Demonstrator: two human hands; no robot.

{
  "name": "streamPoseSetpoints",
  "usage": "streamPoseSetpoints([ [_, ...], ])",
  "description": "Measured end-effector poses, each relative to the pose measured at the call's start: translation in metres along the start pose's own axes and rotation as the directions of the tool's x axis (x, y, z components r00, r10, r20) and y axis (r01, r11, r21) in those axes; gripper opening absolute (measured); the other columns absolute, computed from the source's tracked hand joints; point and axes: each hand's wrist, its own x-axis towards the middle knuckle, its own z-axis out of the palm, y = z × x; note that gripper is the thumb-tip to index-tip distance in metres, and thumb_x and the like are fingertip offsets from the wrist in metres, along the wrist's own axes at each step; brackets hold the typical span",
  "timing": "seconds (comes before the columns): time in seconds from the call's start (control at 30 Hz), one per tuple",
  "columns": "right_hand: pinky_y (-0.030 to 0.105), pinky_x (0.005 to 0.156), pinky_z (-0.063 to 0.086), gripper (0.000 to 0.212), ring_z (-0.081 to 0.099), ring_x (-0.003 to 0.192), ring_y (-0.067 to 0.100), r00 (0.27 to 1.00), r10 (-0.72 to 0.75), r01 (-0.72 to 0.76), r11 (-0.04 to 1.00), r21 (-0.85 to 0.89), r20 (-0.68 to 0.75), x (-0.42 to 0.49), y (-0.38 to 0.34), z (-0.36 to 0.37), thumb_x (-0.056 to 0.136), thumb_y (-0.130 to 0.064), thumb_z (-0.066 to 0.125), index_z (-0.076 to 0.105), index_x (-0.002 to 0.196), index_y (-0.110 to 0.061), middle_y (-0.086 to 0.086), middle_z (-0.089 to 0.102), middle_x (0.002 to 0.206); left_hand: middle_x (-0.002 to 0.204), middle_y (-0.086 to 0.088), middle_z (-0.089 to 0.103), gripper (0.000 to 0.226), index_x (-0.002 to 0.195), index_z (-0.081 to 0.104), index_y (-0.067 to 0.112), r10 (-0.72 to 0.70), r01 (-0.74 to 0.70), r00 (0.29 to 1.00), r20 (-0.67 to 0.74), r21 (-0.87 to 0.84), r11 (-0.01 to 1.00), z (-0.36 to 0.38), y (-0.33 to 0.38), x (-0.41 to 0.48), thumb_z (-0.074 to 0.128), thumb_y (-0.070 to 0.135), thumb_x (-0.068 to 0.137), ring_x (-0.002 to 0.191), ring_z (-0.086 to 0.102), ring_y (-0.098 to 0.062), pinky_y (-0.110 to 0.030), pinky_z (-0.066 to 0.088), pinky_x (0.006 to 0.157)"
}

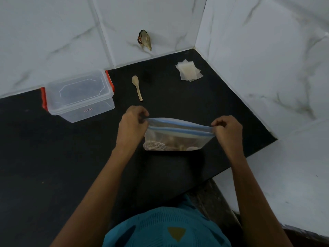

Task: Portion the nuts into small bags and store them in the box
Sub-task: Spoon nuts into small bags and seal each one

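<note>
Mid-frame, the nut bag (175, 139) is pinched at both seal ends by the left hand (133, 123) and right hand (227, 130), seemingly for opening.

dim, flat light | soft focus | edges bowed, perhaps wide-angle

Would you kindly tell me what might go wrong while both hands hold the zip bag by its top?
1. The left hand and right hand pinch the zip bag only at its top corners; a slip could spill nuts onto the counter.
2. The box looks lidded, and the spoon and small bags lie beyond both busy hands.
</note>
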Motion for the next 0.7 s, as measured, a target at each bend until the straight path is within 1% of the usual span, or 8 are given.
streamPoseSetpoints([
  [0.07, 0.014, 0.065, 0.042, 0.026, 0.052, 0.084, 0.009, 0.982, -0.130, 0.140, 0.988, -0.067, 0.136, 0.001, -0.001, -0.002, 0.079, 0.006, 0.060, 0.052, 0.079, -0.019, 0.001, 0.051, 0.099, 0.117, -0.005, 0.056, 0.023, 0.109, 0.058, 0.012, 0.020, -0.024, 0.995, 0.096, 0.036, 0.999, 0.003, -0.002, 0.001, 0.052, 0.001, 0.089, 0.100, 0.055, -0.010, -0.017, 0.044, 0.079],
  [0.13, 0.018, 0.071, 0.046, 0.028, 0.053, 0.088, 0.010, 0.942, -0.179, 0.230, 0.960, -0.157, 0.284, 0.001, 0.000, -0.003, 0.078, 0.001, 0.065, 0.051, 0.086, -0.022, -0.001, 0.051, 0.101, 0.119, -0.004, 0.056, 0.028, 0.113, 0.057, 0.014, 0.034, -0.059, 0.976, 0.217, 0.110, 0.992, 0.006, -0.002, 0.002, 0.051, 0.001, 0.089, 0.108, 0.056, -0.015, -0.022, 0.046, 0.085],
  [0.23, 0.032, 0.080, 0.050, 0.028, 0.055, 0.091, 0.013, 0.907, -0.276, 0.349, 0.915, -0.203, 0.317, -0.001, 0.002, 0.001, 0.076, -0.007, 0.070, 0.056, 0.095, -0.021, -0.002, 0.054, 0.100, 0.122, -0.001, 0.053, 0.037, 0.118, 0.053, 0.017, 0.066, -0.128, 0.946, 0.317, 0.180, 0.975, 0.009, 0.002, 0.002, 0.055, 0.001, 0.085, 0.113, 0.052, -0.016, -0.032, 0.048, 0.092],
  [0.33, 0.033, 0.079, 0.052, 0.014, 0.058, 0.088, 0.013, 0.869, -0.374, 0.461, 0.851, -0.252, 0.326, 0.001, 0.000, 0.002, 0.081, -0.010, 0.065, 0.063, 0.094, -0.016, -0.003, 0.058, 0.095, 0.117, 0.000, 0.055, 0.029, 0.115, 0.055, 0.019, 0.128, -0.228, 0.927, 0.353, 0.259, 0.938, 0.012, 0.006, 0.002, 0.057, 0.010, 0.088, 0.107, 0.054, -0.015, -0.030, 0.048, 0.086],
  [0.43, 0.027, 0.077, 0.052, 0.007, 0.059, 0.083, 0.010, 0.894, -0.315, 0.400, 0.883, -0.247, 0.319, 0.011, 0.000, -0.001, 0.084, -0.014, 0.064, 0.063, 0.089, -0.020, -0.004, 0.060, 0.090, 0.108, -0.002, 0.061, 0.018, 0.108, 0.061, 0.017, 0.149, -0.230, 0.944, 0.296, 0.261, 0.937, 0.008, 0.007, 0.006, 0.052, 0.014, 0.092, 0.098, 0.058, -0.016, -0.031, 0.049, 0.080],
  [0.57, 0.015, 0.067, 0.047, 0.013, 0.057, 0.073, 0.001, 0.918, -0.213, 0.275, 0.950, -0.151, 0.333, 0.018, -0.004, -0.004, 0.080, -0.011, 0.067, 0.060, 0.079, -0.022, -0.007, 0.058, 0.079, 0.106, -0.004, 0.062, 0.016, 0.104, 0.063, 0.012, 0.223, -0.290, 0.932, 0.285, 0.220, 0.931, -0.001, 0.007, 0.014, 0.056, 0.013, 0.090, 0.097, 0.059, -0.017, -0.035, 0.050, 0.085],
  [0.63, 0.013, 0.063, 0.044, 0.011, 0.055, 0.072, 0.001, 0.921, -0.208, 0.262, 0.956, -0.131, 0.328, 0.018, -0.006, -0.004, 0.079, -0.010, 0.068, 0.061, 0.082, -0.017, -0.006, 0.058, 0.080, 0.107, -0.005, 0.061, 0.017, 0.105, 0.062, 0.011, 0.231, -0.301, 0.919, 0.320, 0.187, 0.935, -0.004, 0.004, 0.018, 0.058, 0.012, 0.088, 0.098, 0.058, -0.015, -0.030, 0.049, 0.086],
  [0.7, 0.014, 0.066, 0.045, 0.015, 0.057, 0.078, 0.004, 0.921, -0.214, 0.254, 0.963, -0.087, 0.327, 0.017, -0.006, -0.004, 0.078, -0.009, 0.069, 0.060, 0.088, -0.017, -0.003, 0.059, 0.088, 0.112, -0.006, 0.059, 0.023, 0.109, 0.059, 0.010, 0.183, -0.251, 0.919, 0.349, 0.159, 0.955, -0.003, 0.001, 0.019, 0.060, 0.010, 0.086, 0.100, 0.057, -0.014, -0.028, 0.048, 0.088],
])
